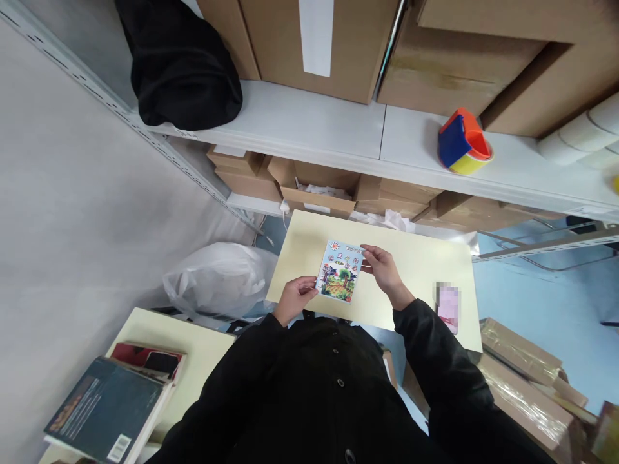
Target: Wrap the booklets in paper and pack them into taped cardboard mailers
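Note:
A thin children's book (340, 272) with a light blue cover, pink lettering and a drawing of trees is held between my two hands, over the pale yellow table (416, 264). My left hand (296, 298) pinches its lower left corner between thumb and fingers. At the upper right edge, my right hand (382, 267) grips the book the same way. The cover faces up toward me. Off to the right on the same table lies a phone-like pink and purple item (447, 309), blurred by pixelation.
A shelf (309, 119) ahead bears cardboard boxes (319, 45), a black cloth bundle (186, 71) and a tape dispenser (464, 143). Left are a plastic bag (217, 277) and a second table with a thick dark book (104, 409). Taped cartons (527, 393) stand right.

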